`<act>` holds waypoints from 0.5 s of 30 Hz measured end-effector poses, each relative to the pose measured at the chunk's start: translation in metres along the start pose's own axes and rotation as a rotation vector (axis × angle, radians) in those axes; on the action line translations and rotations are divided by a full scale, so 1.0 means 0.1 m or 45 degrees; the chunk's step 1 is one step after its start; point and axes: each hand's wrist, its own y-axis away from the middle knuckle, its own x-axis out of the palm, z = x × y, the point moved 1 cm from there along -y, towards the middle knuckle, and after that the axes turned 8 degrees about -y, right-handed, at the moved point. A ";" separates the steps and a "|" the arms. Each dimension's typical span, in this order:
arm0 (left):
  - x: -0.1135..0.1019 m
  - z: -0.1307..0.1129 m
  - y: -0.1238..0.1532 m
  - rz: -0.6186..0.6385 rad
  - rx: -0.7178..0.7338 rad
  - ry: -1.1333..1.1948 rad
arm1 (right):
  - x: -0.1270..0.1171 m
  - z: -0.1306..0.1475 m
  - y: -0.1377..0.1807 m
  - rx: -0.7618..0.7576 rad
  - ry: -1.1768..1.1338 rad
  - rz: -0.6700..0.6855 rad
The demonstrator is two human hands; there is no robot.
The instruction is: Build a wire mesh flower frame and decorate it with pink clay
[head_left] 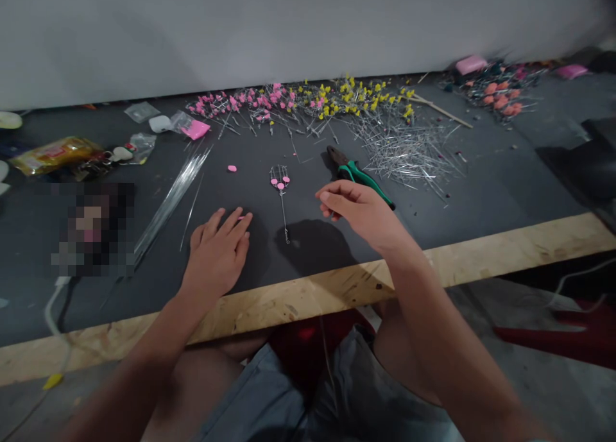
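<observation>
My left hand (pixel 219 249) lies flat on the dark table top (pixel 481 185), fingers stretched out together, holding nothing. A tiny pink bead lies at its fingertips. My right hand (pixel 359 210) hovers a little above the table with fingers curled inward; nothing shows in them. Between the hands lies a small wire piece with pink beads (pixel 280 184) and a long wire stem. Green-handled pliers (pixel 359 174) lie just behind my right hand.
A heap of bare metal pins (pixel 409 150) lies at the back right. Pink-headed pins (pixel 245 103) and yellow-headed pins (pixel 356 95) line the back edge. A bundle of long wires (pixel 173 195) lies left. Plastic bags (pixel 139 131), a loose pink bead (pixel 231 169), and the wooden table edge (pixel 298 297) are also visible.
</observation>
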 end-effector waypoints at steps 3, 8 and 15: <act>0.00 -0.01 0.01 -0.010 -0.032 -0.052 | -0.01 -0.01 0.00 -0.002 -0.012 0.003; 0.01 -0.02 0.02 -0.029 -0.071 -0.094 | -0.01 -0.01 0.00 -0.015 -0.021 0.002; 0.02 -0.01 0.04 -0.067 -0.105 -0.088 | -0.02 0.00 0.01 -0.012 -0.015 -0.005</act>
